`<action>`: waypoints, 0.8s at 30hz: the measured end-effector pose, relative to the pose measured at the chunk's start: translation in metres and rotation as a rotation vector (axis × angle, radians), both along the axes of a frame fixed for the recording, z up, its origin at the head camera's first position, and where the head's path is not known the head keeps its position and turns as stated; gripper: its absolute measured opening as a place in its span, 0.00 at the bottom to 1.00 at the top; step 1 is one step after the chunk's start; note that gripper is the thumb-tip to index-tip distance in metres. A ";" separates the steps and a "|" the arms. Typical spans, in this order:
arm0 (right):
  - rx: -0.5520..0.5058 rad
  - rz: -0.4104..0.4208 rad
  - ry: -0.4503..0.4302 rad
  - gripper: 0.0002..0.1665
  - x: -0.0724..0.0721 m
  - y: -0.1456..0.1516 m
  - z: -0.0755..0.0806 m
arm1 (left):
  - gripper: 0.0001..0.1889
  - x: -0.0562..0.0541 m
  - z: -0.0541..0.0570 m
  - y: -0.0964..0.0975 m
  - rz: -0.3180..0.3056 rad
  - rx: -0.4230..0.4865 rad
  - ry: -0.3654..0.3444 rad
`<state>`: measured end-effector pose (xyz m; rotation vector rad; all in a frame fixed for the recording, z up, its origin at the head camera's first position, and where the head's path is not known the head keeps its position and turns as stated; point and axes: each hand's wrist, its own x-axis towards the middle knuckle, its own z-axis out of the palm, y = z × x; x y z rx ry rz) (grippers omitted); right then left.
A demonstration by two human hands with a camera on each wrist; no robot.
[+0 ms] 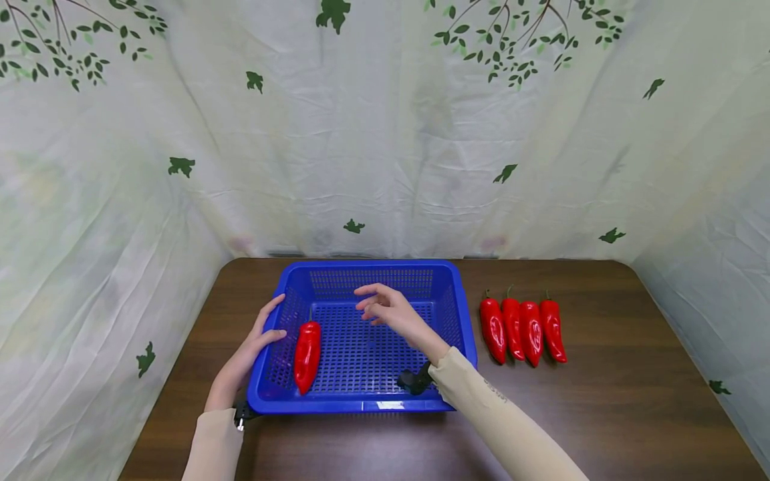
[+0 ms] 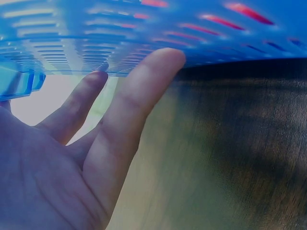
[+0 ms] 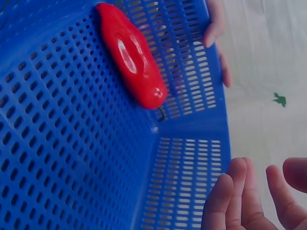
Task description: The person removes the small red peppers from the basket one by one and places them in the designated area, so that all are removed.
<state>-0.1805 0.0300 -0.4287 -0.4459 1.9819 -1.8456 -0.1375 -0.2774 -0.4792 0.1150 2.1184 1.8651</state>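
Note:
A blue plastic basket (image 1: 361, 407) with slotted walls sits on the table. One red chili pepper (image 1: 307, 357) lies inside it along the left wall, its stem toward the back. My left hand (image 1: 255, 344) rests against the basket's left side. In the left wrist view, the thumb (image 2: 158, 72) and fingers reach out fairly straight along the outer wall. Over the middle of the basket hovers my right hand (image 1: 394, 314), holding nothing, its fingers spread and loosely bent. The right wrist view shows its fingertips (image 3: 235, 167) apart from the pepper.
Several red chili peppers (image 1: 531, 334) lie side by side on the brown wooden table (image 1: 601, 401), to the right of the basket. Behind the table hangs a pale curtain (image 1: 385, 153) with a green leaf pattern, which also covers both sides.

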 end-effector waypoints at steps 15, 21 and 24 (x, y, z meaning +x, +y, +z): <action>0.035 0.022 -0.045 0.20 0.000 -0.025 -0.014 | 0.37 0.001 0.001 0.000 0.000 -0.008 -0.012; 0.056 0.025 -0.060 0.19 0.001 -0.033 -0.015 | 0.37 0.001 0.001 0.000 -0.002 -0.010 -0.006; 0.054 0.024 -0.067 0.19 0.003 -0.036 -0.012 | 0.37 0.001 0.001 0.000 -0.002 -0.005 -0.011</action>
